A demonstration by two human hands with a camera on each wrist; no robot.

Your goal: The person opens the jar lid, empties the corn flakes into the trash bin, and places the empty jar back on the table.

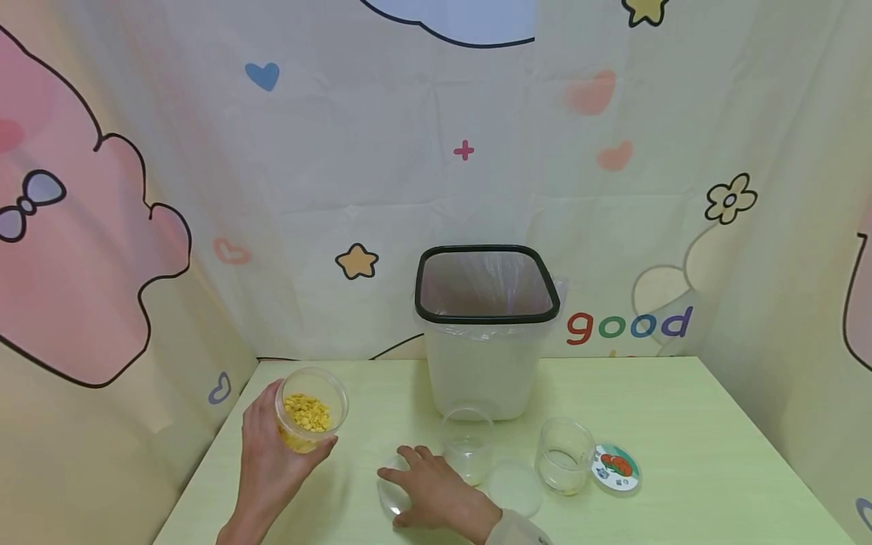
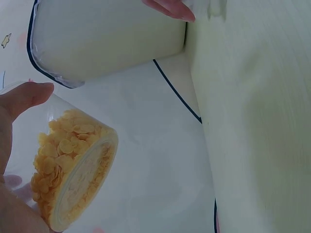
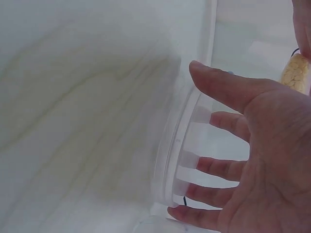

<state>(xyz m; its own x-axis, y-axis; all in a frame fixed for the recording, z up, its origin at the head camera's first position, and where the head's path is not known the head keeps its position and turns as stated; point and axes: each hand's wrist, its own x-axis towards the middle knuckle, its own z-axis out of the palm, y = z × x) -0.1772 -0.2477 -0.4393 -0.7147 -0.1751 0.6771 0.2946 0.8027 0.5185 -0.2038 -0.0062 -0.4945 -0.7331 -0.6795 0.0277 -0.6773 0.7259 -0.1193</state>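
My left hand (image 1: 275, 454) grips a clear plastic jar (image 1: 332, 386) partly filled with yellow corn flakes (image 1: 308, 412). The jar is tilted, its uncovered mouth facing the head camera. In the left wrist view, the corn flakes (image 2: 65, 145) lie against the jar's lower side and base. My right hand (image 1: 443, 490) reaches over a clear round lid (image 1: 391, 496) on the table. In the right wrist view, the fingers of the right hand (image 3: 262, 145) are spread, with the tips at the rim of the lid (image 3: 172, 150). Part of the lid is hidden under the hand.
Two clear jars (image 1: 466, 454) (image 1: 565, 458) stand right of my right hand. A translucent lid (image 1: 515, 488) lies between them, and a lid with a printed label (image 1: 616, 469) lies farther right. A lined bin (image 1: 484, 371) stands at the table's back.
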